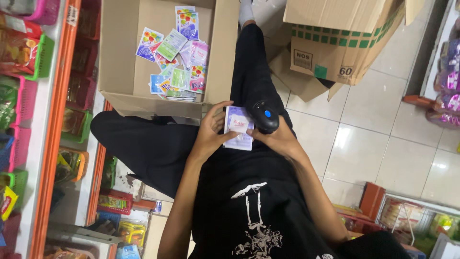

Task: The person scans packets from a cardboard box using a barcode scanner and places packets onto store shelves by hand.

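Left hand (211, 132): curled at the left edge of a stack of small sachets (238, 128), thumb across the front, fingers wrapped behind; grip closed on the stack.

Right hand (277, 136): closed around the handle of a black handheld scanner (264, 116), which has a small blue button on top; the scanner head lies against the right edge of the sachet stack.

Sachet stack: white and pale purple, with a pink patch on the top packet; held between the two hands, over the person's lap, above black trousers.

Just beyond the hands: open cardboard box (125, 67), resting against the raised left knee. Inside it, a loose heap of flat sachets (177, 60) in purple, green, blue, pink and white, lying overlapped on the bottom panel.

Beyond the right hand, farther off: two more cardboard cartons (342, 41), the upper one with a band of green squares, both standing on white floor tiles (383, 153).

Left of the left hand: shop shelving with orange edges (57, 124), stocked with pink and green plastic baskets (33, 62) holding packaged goods.

Below the right forearm: a low display with packets (412, 216), partly hidden by the arm.

Far right edge: a shelf of purple wrapped packs (448, 76), contents not clear.

Person: seated, black shirt with a white print.
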